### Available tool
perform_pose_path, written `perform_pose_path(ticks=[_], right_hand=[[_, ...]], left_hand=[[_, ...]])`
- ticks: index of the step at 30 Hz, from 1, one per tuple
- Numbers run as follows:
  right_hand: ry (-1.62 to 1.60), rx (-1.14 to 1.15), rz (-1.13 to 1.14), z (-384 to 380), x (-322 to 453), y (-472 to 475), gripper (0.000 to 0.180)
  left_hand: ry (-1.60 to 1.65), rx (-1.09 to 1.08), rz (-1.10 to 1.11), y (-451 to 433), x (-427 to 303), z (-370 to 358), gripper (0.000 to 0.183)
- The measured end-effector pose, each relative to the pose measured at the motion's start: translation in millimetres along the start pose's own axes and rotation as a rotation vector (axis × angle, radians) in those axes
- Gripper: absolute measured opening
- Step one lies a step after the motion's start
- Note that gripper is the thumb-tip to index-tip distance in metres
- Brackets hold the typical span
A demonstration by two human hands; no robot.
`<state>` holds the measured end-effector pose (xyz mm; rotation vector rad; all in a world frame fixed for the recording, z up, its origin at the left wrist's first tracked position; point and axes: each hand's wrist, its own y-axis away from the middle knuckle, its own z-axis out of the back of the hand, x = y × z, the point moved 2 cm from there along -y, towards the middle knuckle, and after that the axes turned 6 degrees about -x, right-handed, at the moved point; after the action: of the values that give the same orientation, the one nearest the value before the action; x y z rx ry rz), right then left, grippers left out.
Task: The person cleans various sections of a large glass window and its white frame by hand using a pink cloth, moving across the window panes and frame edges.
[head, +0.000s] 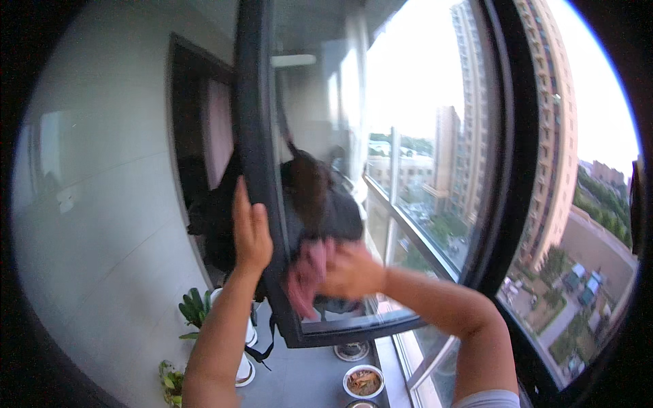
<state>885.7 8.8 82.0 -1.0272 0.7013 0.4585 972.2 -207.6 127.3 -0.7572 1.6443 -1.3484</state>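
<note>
A dark-framed window sash stands swung inward before me. My right hand holds a crumpled pink cloth against the lower left part of its glass pane; hand and cloth are blurred. My left hand rests with its fingers raised against the left upright of the sash, and nothing shows in it. A dark reflection of a person appears in the pane.
Potted plants stand by the tiled wall at lower left. A white bowl-shaped pot sits on the floor near the window ledge. The outer window frame stands at right, with tall buildings outside. A black strap hangs below the sash.
</note>
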Motion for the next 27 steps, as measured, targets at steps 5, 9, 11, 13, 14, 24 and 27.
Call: perform_pose_path(ticks=[5, 9, 11, 13, 14, 24, 27], right_hand=[[0.726, -0.387, -0.511, 81, -108, -37, 0.033], [0.975, -0.633, -0.844, 110, -97, 33, 0.033], [0.888, -0.613, -0.942, 87, -52, 71, 0.032], [0.727, -0.55, -0.9, 57, 4, 120, 0.029], [0.729, -0.439, -0.911, 57, 44, 123, 0.028], [0.522, -0.373, -1.364, 237, 201, 123, 0.021], [1.003, -0.065, -1.051, 353, 211, 58, 0.02]], left_hand=[[-0.109, -0.086, -0.035, 5, 4, 9, 0.057], [-0.356, -0.251, -0.321, 14, -27, -12, 0.065], [-0.479, -0.18, -0.317, 24, -53, -14, 0.072], [-0.465, -0.155, -0.381, 44, -70, -33, 0.074], [-0.435, -0.119, -0.363, 56, -78, -42, 0.076], [0.325, 0.298, -0.306, 177, -195, -152, 0.083], [0.538, 0.384, -0.288, 216, -228, -173, 0.086]])
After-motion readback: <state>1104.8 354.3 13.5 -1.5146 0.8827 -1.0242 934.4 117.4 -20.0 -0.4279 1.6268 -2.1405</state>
